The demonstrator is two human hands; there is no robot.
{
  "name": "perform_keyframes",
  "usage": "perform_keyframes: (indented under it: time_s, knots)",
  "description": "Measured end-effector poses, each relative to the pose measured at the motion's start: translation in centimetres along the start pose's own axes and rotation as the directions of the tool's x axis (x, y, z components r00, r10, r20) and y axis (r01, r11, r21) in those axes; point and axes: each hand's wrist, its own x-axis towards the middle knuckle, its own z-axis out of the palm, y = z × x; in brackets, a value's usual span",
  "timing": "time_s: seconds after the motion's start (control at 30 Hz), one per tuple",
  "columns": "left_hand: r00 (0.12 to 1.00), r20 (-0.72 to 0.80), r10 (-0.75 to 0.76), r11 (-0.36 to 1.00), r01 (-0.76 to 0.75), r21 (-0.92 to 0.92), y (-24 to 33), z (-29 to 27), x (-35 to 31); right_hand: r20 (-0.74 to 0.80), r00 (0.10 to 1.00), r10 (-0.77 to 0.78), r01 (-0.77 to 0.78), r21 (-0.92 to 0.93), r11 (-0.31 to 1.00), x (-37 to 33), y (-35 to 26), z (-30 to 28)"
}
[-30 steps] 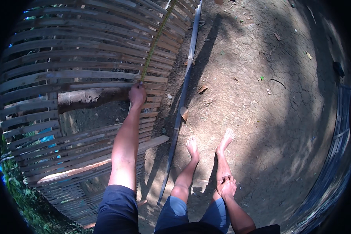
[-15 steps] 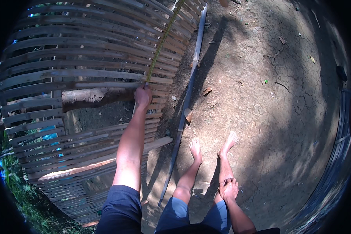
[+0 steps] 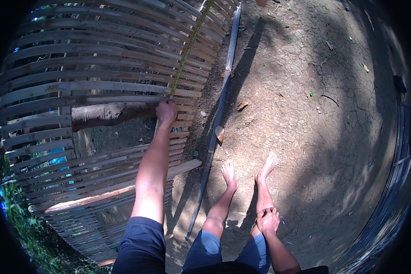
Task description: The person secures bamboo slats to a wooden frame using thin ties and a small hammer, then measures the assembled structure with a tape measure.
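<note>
A thin yellow-green measuring tape is held against a fence of weathered grey bamboo slats that fills the upper left and left of the frame. The tape's long axis runs diagonally, from the left hand at the centre of the frame up and to the right toward the top edge. It lies stretched straight and flat across the curved slats.

The left hand is closed over the lower end of the tape, with the fingers curled and the knuckles pressed to the fence. It cannot be told whether the tape is pinched between thumb and finger or gripped in the whole fist.

The right hand is seen at the lower centre, closed loosely and resting on the right shin. Nothing can be made out in it.

The slats are narrow, split, rough and bleached. They run roughly horizontally and are bent by the lens. A thick, brown, rough-barked wooden post lies behind them, just left of the left hand.

A long, slender, dark bamboo pole lies on the ground beside the fence, its axis running from the top centre to the lower centre. The dry, cracked brown earth occupies the right half, dappled with shade. The bare feet stand on it.
</note>
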Motion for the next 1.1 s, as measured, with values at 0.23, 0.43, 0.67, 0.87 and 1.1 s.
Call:
perform_keyframes:
  time_s: [0.23,0.43,0.67,0.87,1.1]
  knots:
    - [1.000,0.005,-0.018,1.000,0.018,-0.011,0.03,-0.05,0.05,-0.011,1.000,-0.013,0.013,0.025,1.000,0.14,0.58,0.52]
    - [1.000,-0.009,-0.016,1.000,0.016,0.005,-0.01,0.12,0.17,-0.005,1.000,-0.002,0.003,0.032,0.999,0.17,0.63,0.38]
    - [1.000,-0.030,0.006,1.000,-0.006,0.005,0.01,0.09,-0.02,0.019,1.000,0.011,-0.012,0.037,0.999,0.10,0.24,-0.17]
    - [1.000,-0.007,-0.007,1.000,0.007,-0.008,-0.23,0.11,0.22,-0.001,1.000,0.008,-0.008,0.027,1.000,0.07,0.14,-0.23]
    - [1.000,-0.006,0.005,1.000,-0.005,0.008,0.04,-0.02,-0.03,-0.035,0.999,-0.011,0.012,0.027,1.000,0.19,0.76,0.58]
